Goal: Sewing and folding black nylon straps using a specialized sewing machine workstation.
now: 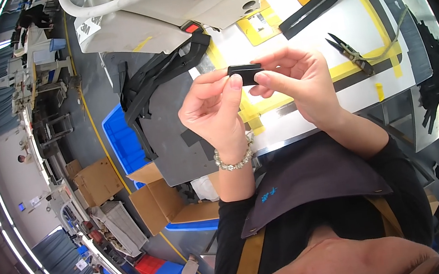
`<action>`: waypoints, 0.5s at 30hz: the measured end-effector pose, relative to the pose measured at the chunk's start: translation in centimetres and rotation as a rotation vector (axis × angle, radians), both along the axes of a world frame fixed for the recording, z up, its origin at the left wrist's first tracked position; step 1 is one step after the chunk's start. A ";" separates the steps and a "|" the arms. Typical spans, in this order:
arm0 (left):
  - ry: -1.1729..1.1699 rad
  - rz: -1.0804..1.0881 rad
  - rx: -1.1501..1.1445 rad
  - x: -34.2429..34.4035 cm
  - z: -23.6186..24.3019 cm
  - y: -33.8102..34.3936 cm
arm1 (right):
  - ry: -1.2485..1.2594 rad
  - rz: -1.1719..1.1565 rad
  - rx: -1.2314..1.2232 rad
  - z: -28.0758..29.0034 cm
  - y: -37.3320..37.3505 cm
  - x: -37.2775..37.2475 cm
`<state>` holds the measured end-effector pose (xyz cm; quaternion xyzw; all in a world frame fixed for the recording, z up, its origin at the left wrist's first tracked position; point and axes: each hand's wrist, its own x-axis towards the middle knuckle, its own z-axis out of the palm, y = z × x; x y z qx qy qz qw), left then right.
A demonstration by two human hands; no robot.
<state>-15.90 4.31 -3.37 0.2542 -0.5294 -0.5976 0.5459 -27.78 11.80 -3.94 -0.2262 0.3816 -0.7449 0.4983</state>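
Observation:
Between the fingertips of both hands is a short black strip (245, 74), which looks folded over on itself. My left hand (210, 104) pinches its left end with thumb and fingers. At the other end, my right hand (302, 80) grips it the same way. The strip is held above the front of a white work surface (287, 132) edged with yellow tape. To the right of my right hand lie dark-bladed scissors (352, 55). Beyond the hands, a pair of long black strips (324, 5) lies across the surface.
A white sewing machine (166, 9) stands at the far side. Several black straps (160, 80) hang over the table's left edge, above a blue bin (120, 135). An open cardboard box (153, 206) sits at lower left. Yellow plates (260, 27) lie near the machine.

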 end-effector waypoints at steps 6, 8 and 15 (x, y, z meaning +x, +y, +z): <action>0.041 0.037 0.007 -0.3 -0.6 0.6 | -0.017 -0.016 -0.012 0.0 0.1 0.3; 0.052 0.036 0.011 -0.5 -0.6 0.7 | -0.005 -0.037 -0.022 0.1 0.2 0.4; 0.092 0.042 0.020 -0.5 -0.6 1.0 | 0.012 -0.065 -0.039 0.0 0.3 0.6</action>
